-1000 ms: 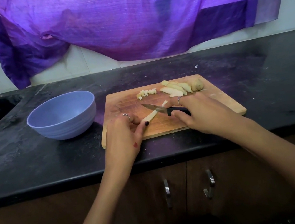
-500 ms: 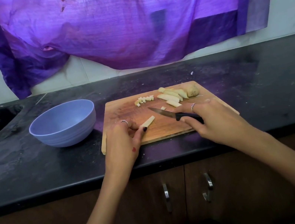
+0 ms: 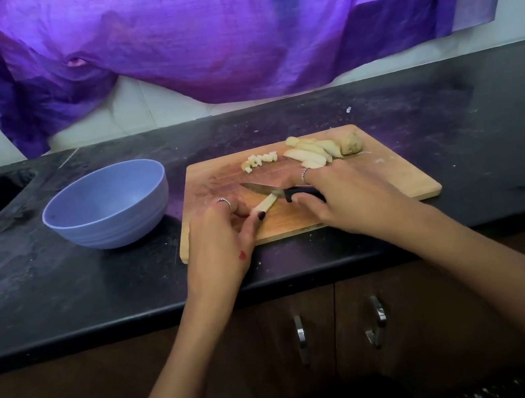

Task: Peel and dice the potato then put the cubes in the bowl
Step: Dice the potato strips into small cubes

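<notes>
On the wooden cutting board [image 3: 389,177] the left hand [image 3: 217,241] pins a pale potato strip [image 3: 264,204] between curled fingers and thumb, the dark-nailed thumb touching the strip's near end. The right hand [image 3: 354,197] is wrapped round the black handle of a small knife [image 3: 273,191] — its blade lies across the far end of the strip, tip pointing left. At the board's far edge sits a little heap of potato cubes [image 3: 260,160], and just right of it a row of potato slices [image 3: 310,153] beside an unpeeled end piece [image 3: 351,144]. The blue bowl [image 3: 106,207] stands on the black counter [image 3: 61,295] just left of the board — no cubes show inside it. A purple cloth [image 3: 226,31] hangs on the wall behind.
</notes>
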Demonstrator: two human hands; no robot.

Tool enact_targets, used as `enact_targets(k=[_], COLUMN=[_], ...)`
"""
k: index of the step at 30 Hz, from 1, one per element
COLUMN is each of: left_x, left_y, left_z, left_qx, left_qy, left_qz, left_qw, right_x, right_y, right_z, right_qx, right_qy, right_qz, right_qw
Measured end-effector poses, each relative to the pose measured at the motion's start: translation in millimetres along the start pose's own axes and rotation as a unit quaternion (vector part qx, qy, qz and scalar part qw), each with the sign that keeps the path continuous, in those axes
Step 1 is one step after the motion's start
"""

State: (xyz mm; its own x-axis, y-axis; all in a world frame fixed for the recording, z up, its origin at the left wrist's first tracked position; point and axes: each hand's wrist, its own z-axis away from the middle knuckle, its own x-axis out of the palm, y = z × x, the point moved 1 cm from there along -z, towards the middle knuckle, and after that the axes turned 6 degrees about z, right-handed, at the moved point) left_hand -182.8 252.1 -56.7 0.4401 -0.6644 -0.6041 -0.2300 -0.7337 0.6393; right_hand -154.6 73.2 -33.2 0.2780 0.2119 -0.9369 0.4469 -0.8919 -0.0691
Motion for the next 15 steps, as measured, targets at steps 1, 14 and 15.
enact_targets(k=[1,14,15], left_x=[0.3,-1.2,-1.6], left_y=[0.1,2.5,2.9], left_z=[0.2,3.3,3.6], left_qx=[-0.003,0.000,0.002], left_qy=[0.001,0.008,0.006], left_qz=[0.001,-0.009,-0.009], left_qw=[1.000,1.000,1.000], right_x=[1.0,-11.3,-10.1], right_y=[-1.4,19.6,17.4], right_z=[-0.5,43.4,42.7], right_qx=[-0.004,-0.012,-0.007], right_qy=[0.000,0.029,0.038], right_qz=[0.005,0.027,0.010], right_qw=[1.000,0.999,0.999])
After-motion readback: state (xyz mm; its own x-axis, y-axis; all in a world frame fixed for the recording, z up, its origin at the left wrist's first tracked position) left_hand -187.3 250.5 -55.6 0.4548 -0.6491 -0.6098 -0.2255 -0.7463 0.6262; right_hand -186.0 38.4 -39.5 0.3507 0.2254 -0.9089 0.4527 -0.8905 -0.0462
